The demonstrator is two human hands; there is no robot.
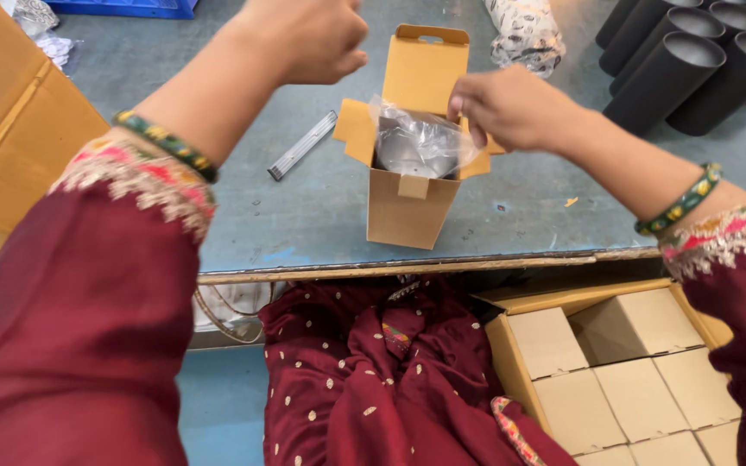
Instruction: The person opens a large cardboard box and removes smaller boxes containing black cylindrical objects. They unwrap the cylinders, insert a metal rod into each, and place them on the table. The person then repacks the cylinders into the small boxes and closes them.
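A small open cardboard box (pixel 411 203) stands upright on the grey-blue table (pixel 304 216). A clear plastic bag (pixel 420 138) with a shiny item inside pokes out of its top. My right hand (pixel 511 105) pinches the bag's edge at the box's right side. My left hand (pixel 308 39) hovers above and to the left of the box, fingers curled in, holding nothing that I can see. Both wrists wear green patterned bangles.
A white folded strip (pixel 302 145) lies left of the box. Several black tubes (pixel 692 60) lie at the back right. A wrapped bundle (pixel 524 34) lies behind. A large carton (pixel 10 129) stands at left. Below the table edge, a carton (pixel 623 371) holds closed small boxes.
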